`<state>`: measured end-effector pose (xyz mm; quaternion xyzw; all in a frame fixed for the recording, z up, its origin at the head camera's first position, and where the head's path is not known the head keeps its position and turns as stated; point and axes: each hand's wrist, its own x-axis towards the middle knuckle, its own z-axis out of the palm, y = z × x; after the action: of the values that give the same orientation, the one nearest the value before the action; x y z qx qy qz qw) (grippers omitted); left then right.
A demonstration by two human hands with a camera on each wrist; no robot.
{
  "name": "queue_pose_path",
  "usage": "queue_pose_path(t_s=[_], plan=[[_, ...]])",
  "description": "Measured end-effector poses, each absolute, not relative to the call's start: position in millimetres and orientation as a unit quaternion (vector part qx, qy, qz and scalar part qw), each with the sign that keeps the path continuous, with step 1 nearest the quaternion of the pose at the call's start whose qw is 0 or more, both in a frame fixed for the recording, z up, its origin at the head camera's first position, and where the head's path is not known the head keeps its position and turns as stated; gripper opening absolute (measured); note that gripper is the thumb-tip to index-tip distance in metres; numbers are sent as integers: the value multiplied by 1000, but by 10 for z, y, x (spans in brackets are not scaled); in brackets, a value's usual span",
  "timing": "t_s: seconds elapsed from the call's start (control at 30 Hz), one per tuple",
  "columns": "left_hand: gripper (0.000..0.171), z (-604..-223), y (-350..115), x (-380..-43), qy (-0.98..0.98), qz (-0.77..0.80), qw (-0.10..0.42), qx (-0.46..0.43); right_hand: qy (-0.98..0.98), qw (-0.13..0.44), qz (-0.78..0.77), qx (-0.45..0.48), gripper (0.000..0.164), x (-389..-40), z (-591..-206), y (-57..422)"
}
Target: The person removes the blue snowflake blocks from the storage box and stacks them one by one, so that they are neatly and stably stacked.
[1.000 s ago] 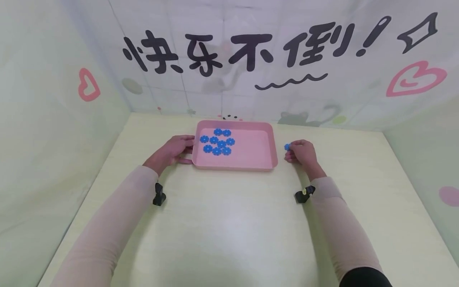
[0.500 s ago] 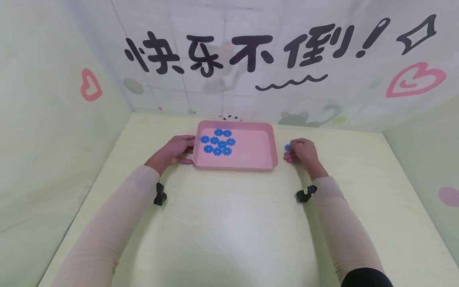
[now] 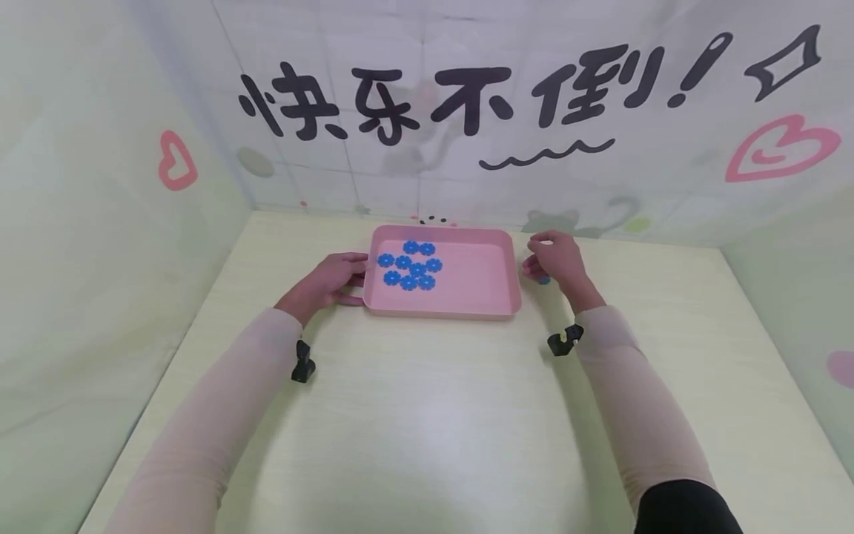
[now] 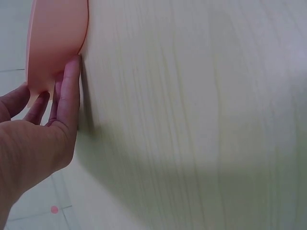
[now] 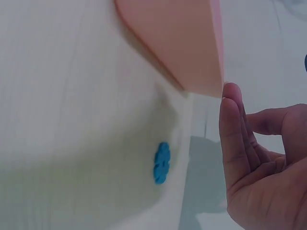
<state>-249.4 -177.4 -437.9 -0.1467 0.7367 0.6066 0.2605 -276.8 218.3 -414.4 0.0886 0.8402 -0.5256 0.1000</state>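
The pink tray (image 3: 477,271) lies on the table (image 3: 427,408) near the back wall (image 3: 460,189), blue flower-shaped pieces (image 3: 417,270) spread over its left half. It looks light, stiff and smooth, probably best held by both end walls; the small, thin pieces seem hard plastic, easiest pinched at their notched edges. The left hand (image 3: 331,278) rests extended fingers against the tray's left end, its grip unclenched. The right hand (image 3: 559,259), fingers straight and grip holding nothing, is by the right end; a lone blue piece (image 5: 162,163) lies on the table below. Black characters (image 3: 471,111) on the wall read "快乐不倒!"; no brand is legible.
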Motion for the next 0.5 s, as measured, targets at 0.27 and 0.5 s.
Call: queue_pose_path(t_s=[0.27, 0.5], plan=[[47, -4396, -1800, -2513, 730, 615, 258, -149, 831, 109, -541, 72, 42, -2920, -4098, 1896], [47, -4391, -1787, -2500, 731, 613, 262, -149, 824, 141, -547, 44, 38, -2969, -4147, 1655]])
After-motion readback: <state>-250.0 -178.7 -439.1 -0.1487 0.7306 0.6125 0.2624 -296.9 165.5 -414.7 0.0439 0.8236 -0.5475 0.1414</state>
